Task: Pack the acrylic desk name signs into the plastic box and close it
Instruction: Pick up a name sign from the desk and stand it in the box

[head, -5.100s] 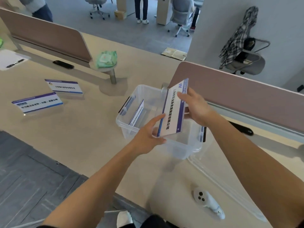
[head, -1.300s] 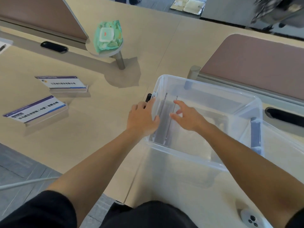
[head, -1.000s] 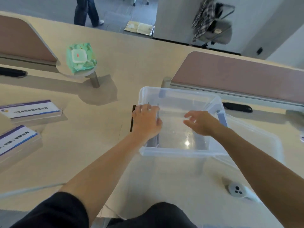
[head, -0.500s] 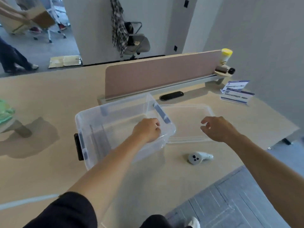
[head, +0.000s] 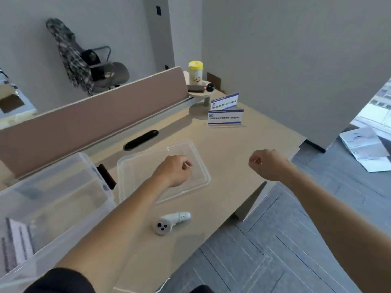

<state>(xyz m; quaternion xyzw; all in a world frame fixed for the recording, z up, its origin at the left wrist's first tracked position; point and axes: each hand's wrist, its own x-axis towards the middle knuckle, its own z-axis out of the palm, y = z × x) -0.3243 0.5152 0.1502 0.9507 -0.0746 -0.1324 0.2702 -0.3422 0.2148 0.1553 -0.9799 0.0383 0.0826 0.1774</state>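
Office corner with grey walls and grey plank flooring. A light wood table (head: 211, 144) carries the work; a pink-brown divider panel (head: 95, 117) runs along its far edge, with a black oval cable port (head: 141, 139) just in front of it.

The clear plastic box (head: 53, 187) stands open at the left edge of view, a black latch (head: 106, 176) on its right end. Acrylic desk name signs (head: 14, 246) stand on edge inside it, at its near left corner; their count cannot be told. The clear lid (head: 196, 163) lies flat on the table just to the right of the box, apart from it.

Two more name signs (head: 225, 112) stand upright at the far right of the table, one behind the other, well apart from the box. Beside them a small round shelf (head: 201, 95) holds a yellow-capped canister (head: 195, 74).

Left hand (head: 173, 172) hovers over the lid, fingers curled loosely inward, holding nothing. Right hand (head: 268, 166) is over the table's right edge, fingers likewise curled into a loose fist, empty. Contact between the left hand and the lid cannot be told.

A white handheld controller (head: 171, 223) lies on the table near the front edge, below the lid. An office chair (head: 105, 75) draped with a plaid garment stands behind the divider.
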